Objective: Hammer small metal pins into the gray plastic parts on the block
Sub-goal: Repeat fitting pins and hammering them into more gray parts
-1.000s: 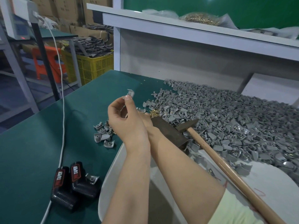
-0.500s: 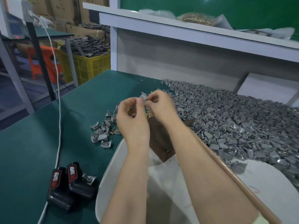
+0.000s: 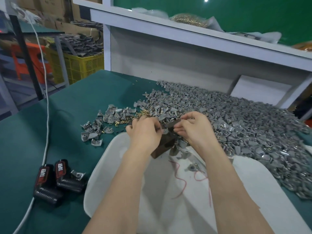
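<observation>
A dark brown block (image 3: 163, 146) stands at the far rim of the white bag. A small gray plastic part (image 3: 165, 131) sits on top of it. My left hand (image 3: 145, 132) pinches this part from the left. My right hand (image 3: 194, 127) is close on the right with its fingertips pinched together beside the part; whatever they hold is too small to see. Loose brass pins (image 3: 143, 113) lie just behind my left hand. A huge pile of gray parts (image 3: 244, 125) covers the table to the right. No hammer handle is in view.
A smaller group of gray parts (image 3: 99, 125) lies left of the block on the green table (image 3: 55, 119). The white bag (image 3: 168, 196) gapes under my forearms. Two black battery packs (image 3: 55, 179) and a white cable (image 3: 46, 102) lie at the left. A white shelf (image 3: 194, 36) stands behind.
Both hands have come down from in front of me onto the block, and the gray part now rests on it. The hammer seen under my right arm has gone out of sight.
</observation>
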Available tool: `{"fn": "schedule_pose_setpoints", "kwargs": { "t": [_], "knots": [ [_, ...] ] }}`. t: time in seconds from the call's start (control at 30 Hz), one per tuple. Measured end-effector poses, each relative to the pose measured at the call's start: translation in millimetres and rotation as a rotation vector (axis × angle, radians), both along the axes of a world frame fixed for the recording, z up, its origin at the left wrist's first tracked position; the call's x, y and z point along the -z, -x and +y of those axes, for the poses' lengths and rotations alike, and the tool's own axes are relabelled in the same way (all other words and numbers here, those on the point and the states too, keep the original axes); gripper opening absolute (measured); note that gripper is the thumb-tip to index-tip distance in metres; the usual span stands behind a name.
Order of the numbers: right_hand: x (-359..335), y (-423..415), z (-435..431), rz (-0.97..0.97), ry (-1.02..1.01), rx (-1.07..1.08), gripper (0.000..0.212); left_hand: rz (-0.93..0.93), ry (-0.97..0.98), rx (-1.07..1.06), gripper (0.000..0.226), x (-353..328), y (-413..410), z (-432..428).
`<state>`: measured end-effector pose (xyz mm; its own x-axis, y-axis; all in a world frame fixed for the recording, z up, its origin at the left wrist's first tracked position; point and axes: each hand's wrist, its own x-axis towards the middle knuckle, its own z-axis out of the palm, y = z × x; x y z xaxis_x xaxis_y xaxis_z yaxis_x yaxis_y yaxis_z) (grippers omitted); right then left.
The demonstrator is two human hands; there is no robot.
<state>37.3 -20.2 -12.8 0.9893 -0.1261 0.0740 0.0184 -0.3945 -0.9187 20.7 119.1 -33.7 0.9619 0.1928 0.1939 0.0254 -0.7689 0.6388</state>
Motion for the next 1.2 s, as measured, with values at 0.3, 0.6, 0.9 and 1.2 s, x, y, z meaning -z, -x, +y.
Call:
{"fn": "schedule_pose_setpoints", "kwargs": {
  "t": [0.3,0.6,0.9,1.2],
  "knots": [
    [7.6,-1.4,7.4,-0.139,0.224,-0.036,0.014,0.032,-0.029,0.015,0.011,0.5,-0.1,-0.2],
    [11.3,-2.6,15.6,-0.092,0.114,-0.127,0.020,0.026,-0.020,0.018,0.011,1.0,0.3,-0.3],
    [16.1,-2.2,16.2,-0.203,0.420,-0.125,0.009,0.018,-0.029,0.017,0.012,1.1,-0.1,-0.8],
    [8.3,2.5,23.9,-0.254,0.760,-0.206,0.011,0.018,-0.023,0.027,0.012,0.7,-0.2,-0.7]
  ]
}}
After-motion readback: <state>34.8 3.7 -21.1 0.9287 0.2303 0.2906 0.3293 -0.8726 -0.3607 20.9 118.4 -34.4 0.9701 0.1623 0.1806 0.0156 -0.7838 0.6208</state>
